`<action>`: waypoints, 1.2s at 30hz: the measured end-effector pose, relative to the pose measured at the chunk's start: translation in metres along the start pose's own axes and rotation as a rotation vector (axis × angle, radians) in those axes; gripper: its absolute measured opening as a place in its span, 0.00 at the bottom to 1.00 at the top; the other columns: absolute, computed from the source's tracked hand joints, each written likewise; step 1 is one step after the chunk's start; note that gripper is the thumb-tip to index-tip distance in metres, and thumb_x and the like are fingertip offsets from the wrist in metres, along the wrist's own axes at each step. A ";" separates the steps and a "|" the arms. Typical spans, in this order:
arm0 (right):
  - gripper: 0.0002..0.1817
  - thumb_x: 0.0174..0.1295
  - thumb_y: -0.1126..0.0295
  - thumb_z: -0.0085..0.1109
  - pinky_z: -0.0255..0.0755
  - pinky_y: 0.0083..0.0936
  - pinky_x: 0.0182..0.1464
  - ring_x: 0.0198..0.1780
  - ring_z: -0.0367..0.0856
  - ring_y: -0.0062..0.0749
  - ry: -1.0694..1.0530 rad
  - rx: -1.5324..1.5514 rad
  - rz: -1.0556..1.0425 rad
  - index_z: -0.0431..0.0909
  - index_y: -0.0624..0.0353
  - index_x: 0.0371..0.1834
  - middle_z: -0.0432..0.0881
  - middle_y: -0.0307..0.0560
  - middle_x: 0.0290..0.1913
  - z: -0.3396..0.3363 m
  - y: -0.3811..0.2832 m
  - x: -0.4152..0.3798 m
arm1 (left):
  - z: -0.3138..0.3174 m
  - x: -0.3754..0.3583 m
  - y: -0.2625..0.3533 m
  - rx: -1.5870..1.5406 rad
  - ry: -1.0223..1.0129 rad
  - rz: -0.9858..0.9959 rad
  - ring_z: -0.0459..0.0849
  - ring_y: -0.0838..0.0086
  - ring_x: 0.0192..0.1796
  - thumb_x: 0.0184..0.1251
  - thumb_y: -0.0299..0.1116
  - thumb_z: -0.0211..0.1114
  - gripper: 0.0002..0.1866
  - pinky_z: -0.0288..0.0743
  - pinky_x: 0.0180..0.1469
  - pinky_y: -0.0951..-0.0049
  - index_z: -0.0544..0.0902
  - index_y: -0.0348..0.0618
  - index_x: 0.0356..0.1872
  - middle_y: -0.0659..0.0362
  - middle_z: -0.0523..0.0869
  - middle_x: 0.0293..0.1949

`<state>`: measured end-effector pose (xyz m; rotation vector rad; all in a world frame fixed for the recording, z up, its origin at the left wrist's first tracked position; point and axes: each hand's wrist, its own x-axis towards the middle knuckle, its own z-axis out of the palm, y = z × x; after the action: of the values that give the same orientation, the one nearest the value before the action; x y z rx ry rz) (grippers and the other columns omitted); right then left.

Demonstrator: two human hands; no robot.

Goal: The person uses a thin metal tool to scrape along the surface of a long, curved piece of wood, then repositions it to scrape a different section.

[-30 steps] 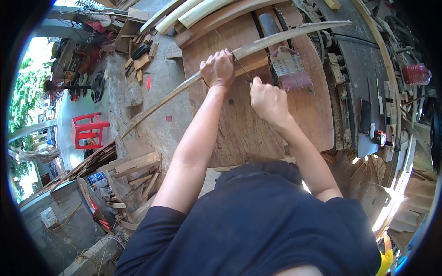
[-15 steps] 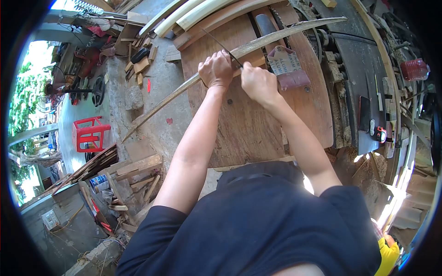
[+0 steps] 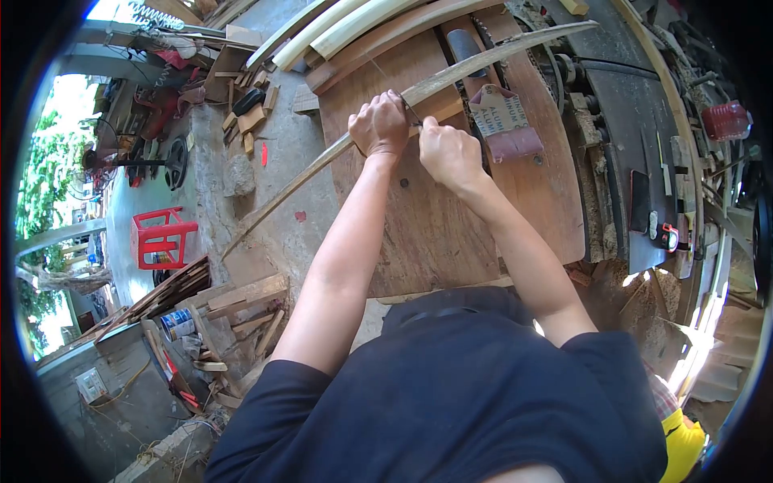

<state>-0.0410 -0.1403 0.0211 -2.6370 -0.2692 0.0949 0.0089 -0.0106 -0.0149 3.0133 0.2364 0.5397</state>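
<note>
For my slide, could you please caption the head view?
Left hand clasps long, pale wooden strip; right hand grips thin, dark tool.

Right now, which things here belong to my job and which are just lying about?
In the job: curved wooden strip at the left hand; thin dark tool in the right hand; wooden tabletop beneath.

Apparently just lying about: blue can; red container; tape measure.
</note>
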 end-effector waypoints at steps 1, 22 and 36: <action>0.10 0.64 0.69 0.45 0.82 0.44 0.37 0.33 0.88 0.54 -0.011 -0.007 -0.001 0.76 0.62 0.36 0.85 0.63 0.29 -0.002 0.002 -0.009 | 0.002 -0.001 -0.002 -0.006 0.019 0.026 0.88 0.65 0.37 0.73 0.41 0.46 0.21 0.74 0.42 0.59 0.84 0.50 0.24 0.59 0.89 0.32; 0.11 0.65 0.67 0.45 0.81 0.45 0.37 0.34 0.87 0.54 0.050 0.016 -0.005 0.76 0.62 0.35 0.85 0.61 0.29 0.008 0.002 0.020 | -0.001 0.000 0.001 0.004 -0.043 0.035 0.87 0.65 0.38 0.73 0.42 0.46 0.20 0.74 0.43 0.59 0.85 0.51 0.27 0.60 0.89 0.34; 0.13 0.67 0.65 0.45 0.81 0.47 0.35 0.31 0.87 0.54 0.085 0.013 -0.014 0.76 0.62 0.34 0.85 0.61 0.27 0.010 0.002 0.015 | -0.002 0.001 0.002 -0.023 -0.023 0.027 0.87 0.65 0.37 0.73 0.42 0.46 0.20 0.74 0.43 0.60 0.84 0.50 0.26 0.60 0.89 0.33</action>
<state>-0.0277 -0.1343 0.0108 -2.6179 -0.2571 -0.0205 0.0091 -0.0123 -0.0131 3.0026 0.1869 0.5062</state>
